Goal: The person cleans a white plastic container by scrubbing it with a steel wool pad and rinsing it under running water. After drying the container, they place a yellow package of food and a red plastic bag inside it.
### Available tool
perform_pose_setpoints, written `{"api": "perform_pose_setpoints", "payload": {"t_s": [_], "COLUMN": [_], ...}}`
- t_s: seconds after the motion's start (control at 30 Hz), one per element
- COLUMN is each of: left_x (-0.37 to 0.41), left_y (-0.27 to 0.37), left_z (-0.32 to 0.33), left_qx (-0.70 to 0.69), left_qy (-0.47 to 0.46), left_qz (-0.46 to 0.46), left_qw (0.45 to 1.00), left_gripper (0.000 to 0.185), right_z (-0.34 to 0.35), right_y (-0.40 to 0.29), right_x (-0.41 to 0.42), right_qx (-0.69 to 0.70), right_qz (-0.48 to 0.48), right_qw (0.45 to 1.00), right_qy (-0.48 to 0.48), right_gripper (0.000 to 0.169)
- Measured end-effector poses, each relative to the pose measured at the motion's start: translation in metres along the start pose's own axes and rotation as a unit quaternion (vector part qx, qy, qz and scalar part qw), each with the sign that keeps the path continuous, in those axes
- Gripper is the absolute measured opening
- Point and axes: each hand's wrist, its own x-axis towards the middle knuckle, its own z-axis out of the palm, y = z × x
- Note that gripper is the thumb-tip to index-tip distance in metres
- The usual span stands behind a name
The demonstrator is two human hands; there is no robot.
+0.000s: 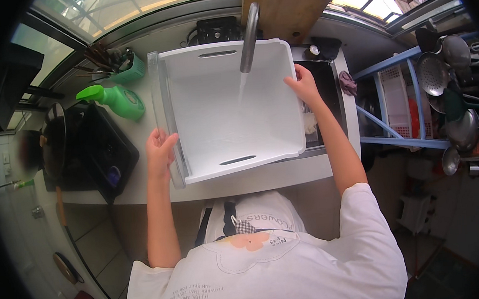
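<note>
A white plastic drawer (224,109) with a see-through front panel (164,88) rests tilted across the sink (326,76), its open side towards me. From the metal faucet (251,40) a thin stream of water (242,89) runs into the drawer, and some water shows on its inner wall. My left hand (159,151) grips the clear panel at the drawer's left side, thumb over the edge. At the opposite side, my right hand (305,85) holds the drawer's rim. The drawer hides most of the sink; a pale item (310,123) shows inside the sink below my right hand.
Left on the counter stand a green spray bottle (121,102), a green basket of utensils (130,70) and a black tray (108,148). A wooden cutting board (285,6) leans behind the faucet. Rightward are a purple cloth (347,83) and a blue rack (414,87) beside hanging ladles.
</note>
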Motion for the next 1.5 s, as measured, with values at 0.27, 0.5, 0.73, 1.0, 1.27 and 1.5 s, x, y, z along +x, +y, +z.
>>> {"api": "perform_pose_setpoints", "payload": {"t_s": [0.27, 0.5, 0.73, 1.0, 1.27, 1.5], "left_x": [-0.019, -0.030, -0.057, -0.071, -0.099, -0.121], "left_y": [0.015, 0.014, 0.040, 0.033, 0.025, 0.026], "left_z": [0.008, 0.021, 0.051, 0.061, 0.075, 0.070], "left_qx": [0.027, 0.045, 0.075, 0.132, 0.167, 0.201], "left_qy": [0.039, 0.052, 0.062, 0.103, 0.145, 0.160], "left_qz": [0.077, 0.105, 0.122, 0.187, 0.214, 0.239], "left_qw": [0.996, 0.992, 0.988, 0.968, 0.952, 0.936], "left_gripper": [0.036, 0.036, 0.040, 0.041, 0.040, 0.040], "right_z": [0.026, 0.039, 0.053, 0.096, 0.122, 0.142], "right_y": [0.022, 0.049, 0.075, 0.113, 0.113, 0.036], "right_x": [0.017, 0.014, -0.007, -0.083, -0.126, -0.136], "right_qx": [-0.069, -0.020, 0.138, 0.059, 0.104, 0.417], "right_qz": [0.001, 0.045, 0.060, 0.169, 0.333, 0.436], "right_qw": [0.998, 0.999, 0.988, 0.981, 0.932, 0.791], "right_qy": [-0.004, 0.012, 0.023, -0.077, -0.100, -0.104], "right_gripper": [0.025, 0.025, 0.030, 0.039, 0.045, 0.032]}}
